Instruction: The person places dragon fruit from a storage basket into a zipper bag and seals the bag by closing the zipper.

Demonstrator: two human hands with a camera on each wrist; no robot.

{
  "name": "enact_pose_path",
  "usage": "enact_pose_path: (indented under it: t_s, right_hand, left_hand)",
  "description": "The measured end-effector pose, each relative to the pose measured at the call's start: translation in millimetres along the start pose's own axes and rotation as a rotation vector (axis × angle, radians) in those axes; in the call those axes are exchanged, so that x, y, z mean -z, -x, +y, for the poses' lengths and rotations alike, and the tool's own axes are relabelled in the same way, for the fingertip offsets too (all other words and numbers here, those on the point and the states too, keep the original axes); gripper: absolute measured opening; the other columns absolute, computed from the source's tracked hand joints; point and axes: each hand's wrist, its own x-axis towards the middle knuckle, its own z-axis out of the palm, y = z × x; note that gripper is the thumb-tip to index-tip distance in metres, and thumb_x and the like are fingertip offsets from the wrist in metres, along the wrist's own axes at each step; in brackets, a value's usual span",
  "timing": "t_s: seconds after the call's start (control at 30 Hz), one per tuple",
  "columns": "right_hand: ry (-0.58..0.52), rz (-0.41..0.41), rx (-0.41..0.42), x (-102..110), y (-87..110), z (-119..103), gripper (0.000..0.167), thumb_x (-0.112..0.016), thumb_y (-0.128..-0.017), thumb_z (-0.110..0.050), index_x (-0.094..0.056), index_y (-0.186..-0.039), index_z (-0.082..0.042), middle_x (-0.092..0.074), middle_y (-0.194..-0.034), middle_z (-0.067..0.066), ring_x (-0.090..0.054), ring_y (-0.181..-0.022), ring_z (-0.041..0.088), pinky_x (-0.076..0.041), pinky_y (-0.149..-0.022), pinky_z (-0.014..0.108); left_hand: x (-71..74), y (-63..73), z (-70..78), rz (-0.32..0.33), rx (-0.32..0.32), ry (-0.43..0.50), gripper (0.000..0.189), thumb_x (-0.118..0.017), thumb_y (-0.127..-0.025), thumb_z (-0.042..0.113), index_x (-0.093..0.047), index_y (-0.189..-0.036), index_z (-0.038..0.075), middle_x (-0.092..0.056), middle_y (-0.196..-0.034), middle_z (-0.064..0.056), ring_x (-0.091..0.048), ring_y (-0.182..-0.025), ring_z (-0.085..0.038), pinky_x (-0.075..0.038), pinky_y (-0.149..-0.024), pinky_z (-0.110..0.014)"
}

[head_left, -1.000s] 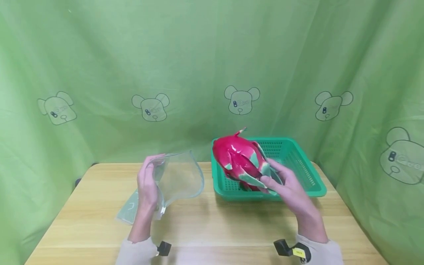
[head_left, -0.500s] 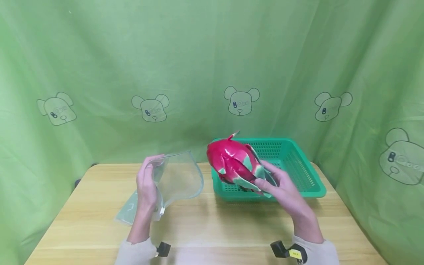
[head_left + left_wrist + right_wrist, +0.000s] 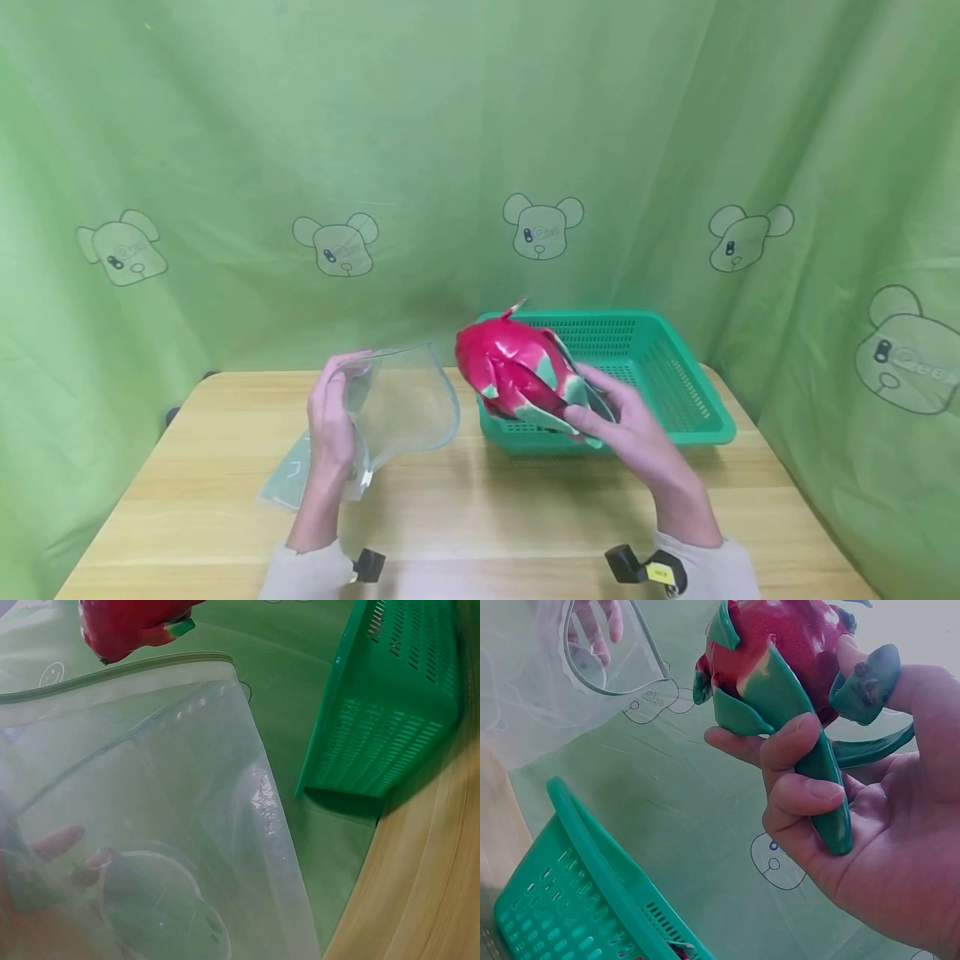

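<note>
The side of a clear plastic zip bag point(image 3: 412, 408) is gripped by the left hand point(image 3: 330, 421), its mouth turned rightward and gaping, probably because such limp film would sag together unsupported. A glossy magenta dragon fruit with green-tipped scales point(image 3: 510, 362) is held in the air by the right hand point(image 3: 633, 433), near the mouth but apart from it. Fingers are curled round its long scales, seemingly so that the rounded end is left uncovered. A green perforated plastic basket point(image 3: 701, 400) is set on the pale wooden table point(image 3: 450, 525), presumably for easy right-hand reach.
</note>
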Motion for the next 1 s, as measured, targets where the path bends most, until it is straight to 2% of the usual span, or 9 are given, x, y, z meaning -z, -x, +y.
enact_pose_path:
  t_s: [0.13,0.43,0.67,1.0]
  right_hand:
    - [-0.012,-0.011,0.001,-2.1,-1.4,0.4,0.054,-0.061,-0.099,-0.003,-0.047,-0.152,-0.003,-0.062,-0.134,0.003,-0.064,-0.105,0.020,-0.063,-0.072,0.040]
    - [-0.035,-0.040,-0.002,-6.7,-3.2,3.2,0.054,-0.062,-0.099,-0.004,-0.048,-0.151,-0.003,-0.059,-0.139,0.006,-0.063,-0.108,0.020,-0.063,-0.072,0.041]
    - [-0.047,-0.057,0.010,-10.1,-5.5,5.6,0.052,-0.063,-0.099,-0.003,-0.049,-0.149,-0.002,-0.061,-0.134,0.008,-0.064,-0.101,0.022,-0.062,-0.069,0.040]
    - [-0.048,-0.056,-0.010,-12.3,-6.3,7.2,0.053,-0.065,-0.097,-0.004,-0.049,-0.148,0.001,-0.055,-0.134,0.017,-0.065,-0.098,0.021,-0.063,-0.070,0.040]
  left_hand:
    - [0.8,0.0,-0.5,-0.001,0.007,-0.002,0.042,-0.028,-0.108,0.013,-0.065,-0.124,-0.001,-0.068,-0.122,-0.014,-0.060,-0.114,-0.023,-0.042,-0.107,-0.042]
    - [0.4,-0.3,-0.2,-0.005,-0.004,-0.003,0.042,-0.028,-0.107,0.011,-0.065,-0.123,-0.002,-0.068,-0.121,-0.014,-0.061,-0.115,-0.025,-0.043,-0.107,-0.040]
    - [0.3,-0.4,0.0,-0.007,-0.006,-0.001,0.042,-0.028,-0.107,0.011,-0.065,-0.123,-0.002,-0.068,-0.121,-0.016,-0.061,-0.114,-0.025,-0.043,-0.107,-0.042]
    - [-1.9,0.4,0.4,-0.017,-0.006,-0.017,0.043,-0.028,-0.107,0.011,-0.065,-0.124,-0.001,-0.069,-0.122,-0.014,-0.061,-0.114,-0.024,-0.042,-0.107,-0.044]
